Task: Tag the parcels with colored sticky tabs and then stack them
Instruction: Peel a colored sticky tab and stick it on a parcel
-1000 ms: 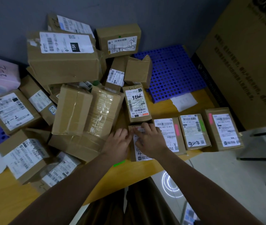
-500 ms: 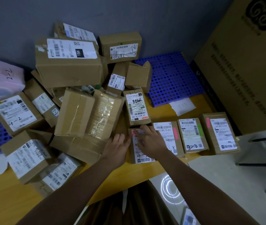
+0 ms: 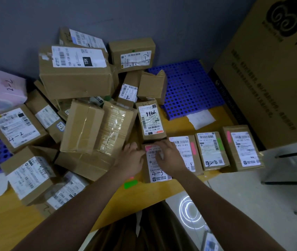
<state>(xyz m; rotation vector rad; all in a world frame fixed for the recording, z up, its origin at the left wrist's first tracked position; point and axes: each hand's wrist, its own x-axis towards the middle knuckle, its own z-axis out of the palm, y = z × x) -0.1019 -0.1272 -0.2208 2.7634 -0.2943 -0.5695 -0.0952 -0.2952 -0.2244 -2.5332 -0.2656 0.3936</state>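
Landmark was the 4-3 parcel [image 3: 157,165] at the near table edge. My right hand [image 3: 169,157] lay on its label, fingers curled down near the pink tab [image 3: 150,148] at its far left corner; I couldn't tell whether they pressed or pinched anything. My left hand [image 3: 132,158] rested against the parcel's left side, fingers loosely together, gripping nothing I could see.

Progress, my read: four tagged. Right of the 4-3 parcel sat a row of three, close side by side: one with a pink tab [image 3: 192,148], one with a green tab [image 3: 220,144], the farthest with a pink tab [image 3: 228,136]. None stacked yet.

Just behind the 4-3 parcel, the 7936 parcel [image 3: 151,120] showed no tab. Left and behind it, the loose pile [image 3: 75,73] looked untagged, so most tagging and all stacking were left. A spare green tab [image 3: 130,184] lay on the table [image 3: 8,220], just left of the parcel's near corner.
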